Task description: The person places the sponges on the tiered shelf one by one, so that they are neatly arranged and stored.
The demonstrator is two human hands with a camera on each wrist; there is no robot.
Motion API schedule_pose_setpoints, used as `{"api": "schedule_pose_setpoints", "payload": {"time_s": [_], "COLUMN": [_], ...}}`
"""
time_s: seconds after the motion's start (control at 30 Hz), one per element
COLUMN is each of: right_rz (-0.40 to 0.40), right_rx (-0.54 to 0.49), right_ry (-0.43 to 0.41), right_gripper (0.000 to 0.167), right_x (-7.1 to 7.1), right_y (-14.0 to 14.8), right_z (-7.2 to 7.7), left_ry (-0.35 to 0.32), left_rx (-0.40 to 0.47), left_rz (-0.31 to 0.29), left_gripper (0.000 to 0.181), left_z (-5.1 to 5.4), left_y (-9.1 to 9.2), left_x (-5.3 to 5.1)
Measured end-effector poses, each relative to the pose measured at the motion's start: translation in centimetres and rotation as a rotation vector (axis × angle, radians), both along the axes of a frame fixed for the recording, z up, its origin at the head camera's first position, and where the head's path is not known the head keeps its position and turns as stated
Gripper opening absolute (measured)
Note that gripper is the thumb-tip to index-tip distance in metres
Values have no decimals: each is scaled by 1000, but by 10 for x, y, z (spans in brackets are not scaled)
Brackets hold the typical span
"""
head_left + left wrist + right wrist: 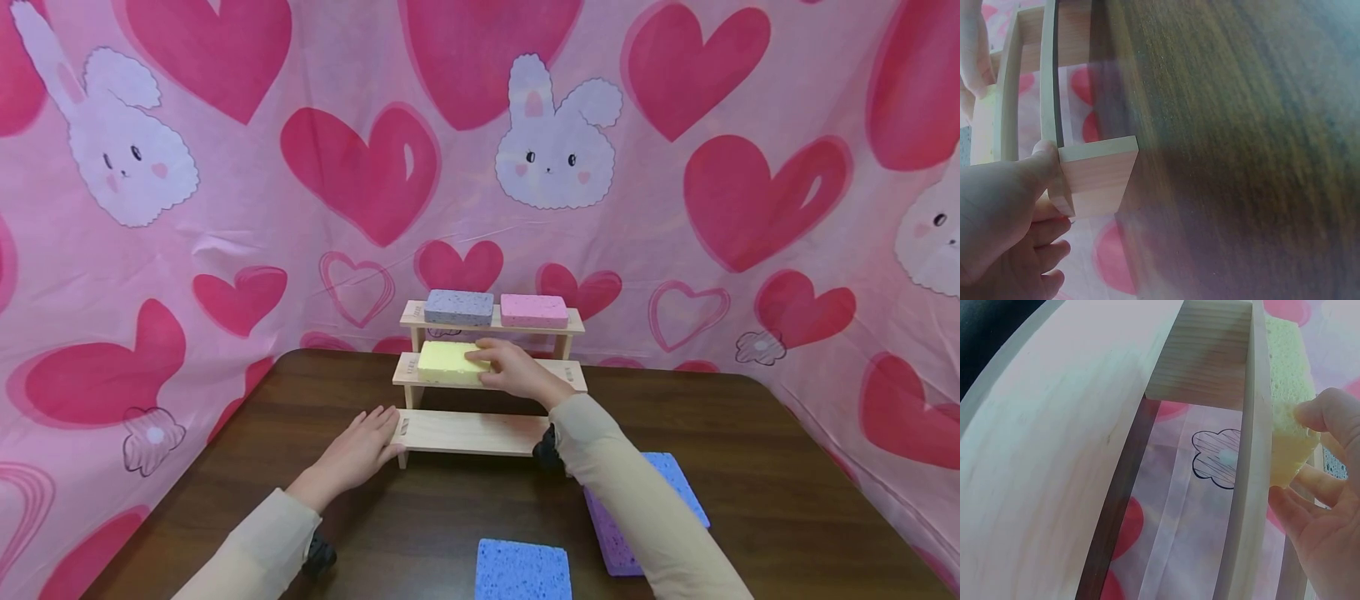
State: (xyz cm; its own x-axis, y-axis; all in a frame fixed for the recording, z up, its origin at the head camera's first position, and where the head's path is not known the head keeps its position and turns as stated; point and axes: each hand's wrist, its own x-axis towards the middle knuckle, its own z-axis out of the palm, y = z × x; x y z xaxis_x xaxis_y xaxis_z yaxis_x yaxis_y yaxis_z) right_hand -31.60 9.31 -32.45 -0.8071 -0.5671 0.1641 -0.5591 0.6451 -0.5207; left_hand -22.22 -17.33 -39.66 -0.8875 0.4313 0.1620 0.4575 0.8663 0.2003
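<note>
A yellow sponge (pixel 447 363) lies on the middle step of a three-step wooden stand (pixel 472 432), toward its left end. My right hand (pixel 517 372) pinches the sponge's right end; in the right wrist view, the thumb presses one face of the yellow sponge (pixel 1288 406) and fingers reach round the other side. At the stand's lowest step, my left hand (pixel 362 446) holds the left end. The left wrist view shows the thumb of that hand (pixel 1004 212) against the plank's front edge, with fingers around its end. A grey-blue sponge (pixel 459 307) and a pink sponge (pixel 534 311) sit side by side on the top step.
On the brown table (pixel 420 533), a blue sponge (pixel 522 571) lies near the front. A purple sponge (pixel 611 533) and another blue sponge (pixel 678 483) lie at the right, partly hidden by my right sleeve. Behind stands a pink cloth (pixel 465 225) with hearts and rabbits.
</note>
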Motion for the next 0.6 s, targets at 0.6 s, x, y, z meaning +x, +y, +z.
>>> {"api": "schedule_pose_setpoints", "payload": {"time_s": [0.6], "right_rz": [29], "right_rx": [11], "right_ry": [44], "right_gripper": [43], "right_x": [2], "right_y": [3], "right_z": [1], "left_ry": [28], "left_rx": [-9], "left_rz": [-13], "left_gripper": [58], "left_z": [1], "left_y": [0], "left_x": [2]}}
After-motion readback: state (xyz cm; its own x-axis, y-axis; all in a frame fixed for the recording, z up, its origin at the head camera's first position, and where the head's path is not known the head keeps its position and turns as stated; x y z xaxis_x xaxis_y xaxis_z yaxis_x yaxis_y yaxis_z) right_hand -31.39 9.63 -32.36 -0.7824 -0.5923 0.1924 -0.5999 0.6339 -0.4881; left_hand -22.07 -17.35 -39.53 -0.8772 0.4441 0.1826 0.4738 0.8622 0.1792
